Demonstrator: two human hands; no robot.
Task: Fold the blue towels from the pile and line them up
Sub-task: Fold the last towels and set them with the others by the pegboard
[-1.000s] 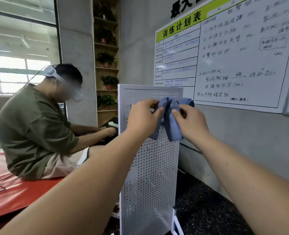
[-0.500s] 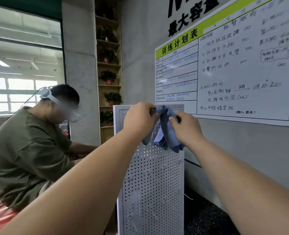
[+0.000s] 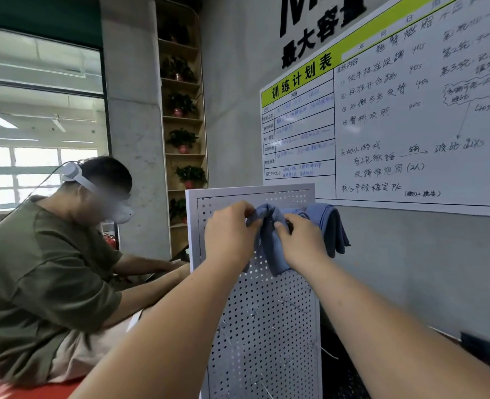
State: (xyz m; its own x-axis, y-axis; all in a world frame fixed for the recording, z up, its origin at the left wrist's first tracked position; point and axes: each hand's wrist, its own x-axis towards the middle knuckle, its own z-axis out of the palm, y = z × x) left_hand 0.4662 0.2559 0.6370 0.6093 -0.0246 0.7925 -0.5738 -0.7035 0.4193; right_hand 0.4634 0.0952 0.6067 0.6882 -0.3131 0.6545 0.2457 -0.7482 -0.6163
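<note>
- Grey concrete wall [image 3: 232, 116] is seen closing off the room on the right, with a dark floor [image 3: 344, 381] at its foot.
- Nearest the camera, two bare forearms are stretched forward and upward.
- The left hand [image 3: 229, 234] is held with its fingers curled inward, and the top of the blue towel [image 3: 269, 251] is pinched between thumb and fingertips.
- The right hand [image 3: 304, 243] is set just beside it. Its thumb [image 3: 279, 226] is pressed into the same towel, with the other fingers curled round the cloth behind.
- The blue towel is bunched between the two hands and hangs down in front of the upper part of a white perforated panel [image 3: 266, 326], which stands upright on the floor.
- A darker blue cloth [image 3: 333, 228] is draped at the panel's upper right corner, just beside the right hand. Whether it is a separate towel cannot be told.
- To the left, a seated person [image 3: 45, 269] in an olive shirt and a head-worn device is bent forward over a red mat [image 3: 4, 391].
- On the wall behind the panel, a whiteboard [image 3: 410, 125] with a yellow-green header and handwritten lines is mounted.
- Farther back, a narrow wooden shelf [image 3: 180, 119] is filled with potted plants, next to a concrete pillar [image 3: 134, 125].
- Farthest left, a large window [image 3: 36, 133] is lit brightly.
</note>
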